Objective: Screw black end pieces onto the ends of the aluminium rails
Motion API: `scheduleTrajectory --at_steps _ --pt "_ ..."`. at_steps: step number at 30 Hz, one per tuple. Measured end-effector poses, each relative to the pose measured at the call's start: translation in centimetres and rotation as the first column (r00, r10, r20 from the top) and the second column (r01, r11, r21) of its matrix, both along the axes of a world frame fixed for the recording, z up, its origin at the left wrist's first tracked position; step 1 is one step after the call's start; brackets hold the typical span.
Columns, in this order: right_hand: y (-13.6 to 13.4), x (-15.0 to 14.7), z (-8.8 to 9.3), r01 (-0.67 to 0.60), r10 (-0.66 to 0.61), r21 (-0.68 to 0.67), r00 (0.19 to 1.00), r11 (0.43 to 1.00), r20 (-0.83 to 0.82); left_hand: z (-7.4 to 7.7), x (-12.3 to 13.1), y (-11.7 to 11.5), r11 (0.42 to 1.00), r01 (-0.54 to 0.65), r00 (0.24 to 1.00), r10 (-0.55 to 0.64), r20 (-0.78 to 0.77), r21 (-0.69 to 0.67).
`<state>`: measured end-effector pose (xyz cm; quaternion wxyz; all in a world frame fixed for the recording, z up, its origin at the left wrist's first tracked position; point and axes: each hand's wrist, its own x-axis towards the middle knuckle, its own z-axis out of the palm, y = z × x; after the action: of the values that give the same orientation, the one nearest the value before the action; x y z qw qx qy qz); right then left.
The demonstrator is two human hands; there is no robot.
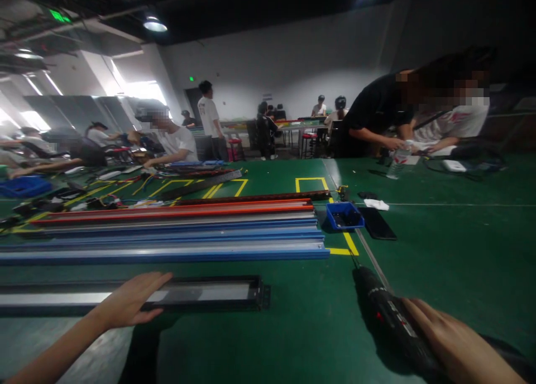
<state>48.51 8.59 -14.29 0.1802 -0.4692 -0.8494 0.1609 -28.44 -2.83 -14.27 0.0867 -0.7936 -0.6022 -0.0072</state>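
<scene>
My left hand (pixel 134 299) reaches over a long black-framed channel (pixel 213 292) with a pale strip inside it. Its fingers are stretched out and the thumb is apart, close to the frame's near edge; whether they touch it I cannot tell. On the right, my right hand (pixel 448 334) is wrapped round a black electric screwdriver (pixel 391 311) with a small red light. The screwdriver's thin bit points away from me, towards a yellow tape corner on the table. Most of the fingers of that hand are hidden behind the tool.
Blue and red long profiles (pixel 268 244) lie beyond the channel on the green table (pixel 310 328). A blue bin (pixel 344 216) with small dark parts stands near a black phone (pixel 380 223). Two people bend over the table at the far right, by a plastic bottle (pixel 396 163).
</scene>
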Motion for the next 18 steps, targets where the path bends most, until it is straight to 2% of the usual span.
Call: scheduleTrajectory --at_steps 7,13,18 --pt "-0.6 -0.6 2.8 0.005 -0.029 -0.295 0.997 0.956 -0.077 0.4 -0.6 0.7 0.988 0.048 0.992 -0.064 -0.108 -0.144" --pt "-1.6 -0.2 3.2 -0.006 -0.038 -0.38 0.993 0.925 -0.108 1.1 -0.3 1.0 0.988 0.083 0.993 -0.093 -0.073 -0.127" --pt "-1.7 -0.9 4.5 -0.035 -0.055 -0.44 0.98 0.897 -0.191 0.8 -0.5 0.3 0.986 0.063 0.993 -0.077 -0.087 -0.153"
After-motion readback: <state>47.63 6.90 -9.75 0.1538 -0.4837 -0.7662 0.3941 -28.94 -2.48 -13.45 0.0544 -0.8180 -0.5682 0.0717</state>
